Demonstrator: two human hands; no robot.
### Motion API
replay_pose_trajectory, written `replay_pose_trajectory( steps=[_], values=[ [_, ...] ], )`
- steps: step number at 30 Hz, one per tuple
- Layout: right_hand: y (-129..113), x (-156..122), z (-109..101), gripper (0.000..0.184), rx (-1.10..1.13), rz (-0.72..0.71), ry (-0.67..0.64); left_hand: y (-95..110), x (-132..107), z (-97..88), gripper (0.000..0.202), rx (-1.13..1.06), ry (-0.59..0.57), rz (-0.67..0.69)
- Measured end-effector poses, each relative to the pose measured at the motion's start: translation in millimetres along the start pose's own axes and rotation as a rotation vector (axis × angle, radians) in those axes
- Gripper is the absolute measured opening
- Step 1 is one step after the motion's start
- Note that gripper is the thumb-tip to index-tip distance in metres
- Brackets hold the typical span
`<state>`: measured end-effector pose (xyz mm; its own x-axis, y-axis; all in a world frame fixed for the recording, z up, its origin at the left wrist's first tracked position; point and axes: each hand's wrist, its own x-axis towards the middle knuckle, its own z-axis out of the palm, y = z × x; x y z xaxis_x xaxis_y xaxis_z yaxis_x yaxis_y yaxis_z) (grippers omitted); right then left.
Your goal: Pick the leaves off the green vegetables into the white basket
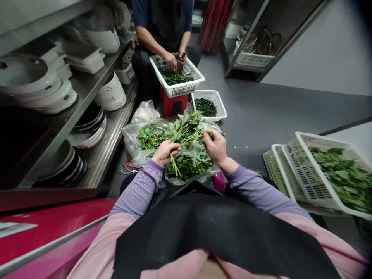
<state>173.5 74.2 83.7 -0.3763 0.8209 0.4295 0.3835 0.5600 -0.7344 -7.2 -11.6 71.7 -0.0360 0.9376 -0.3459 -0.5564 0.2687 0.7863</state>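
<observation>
My left hand [165, 152] is closed around the stems of a bunch of leafy greens [184, 128], held upright over a clear plastic bag [132, 141] of more greens on the floor. My right hand [215, 146] is pinched on a leaf or stem at the right side of the same bunch. Picked leaves lie in the bag below both hands. A black apron covers my lap.
A white basket of picked leaves [316, 182] stands at my right, stacked on others. Another person sits opposite, hands over a white basket [177, 90] on a red stool, with another basket [216, 101] beside it. Steel shelves of dishes [95, 128] line the left. Red-handled scissors [128, 167] lie on the floor.
</observation>
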Motion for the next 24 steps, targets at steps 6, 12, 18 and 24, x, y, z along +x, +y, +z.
replay_pose_trajectory(
  steps=[6, 12, 18, 24],
  values=[
    [1.2, -6.5, -2.6, 0.028, -0.440, -0.606, -0.494, -0.4, -1.4, 1.2, 0.017, -0.007, -0.136, -0.190],
    [3.6, -5.9, 12.2, 0.029, -0.666, -0.676, -0.405, -9.6, -0.3, 4.0, 0.019, -0.038, -0.106, -0.224],
    [-11.1, -1.7, 4.5, 0.022, -0.792, -0.633, -0.464, -13.6, 2.4, 5.6, 0.020, 0.004, -0.010, -0.115],
    [-30.9, -5.4, -0.4, 0.019, -0.814, -0.360, -0.791, -17.9, -1.6, 13.3, 0.019, 0.261, 0.084, 0.111]
  ],
)
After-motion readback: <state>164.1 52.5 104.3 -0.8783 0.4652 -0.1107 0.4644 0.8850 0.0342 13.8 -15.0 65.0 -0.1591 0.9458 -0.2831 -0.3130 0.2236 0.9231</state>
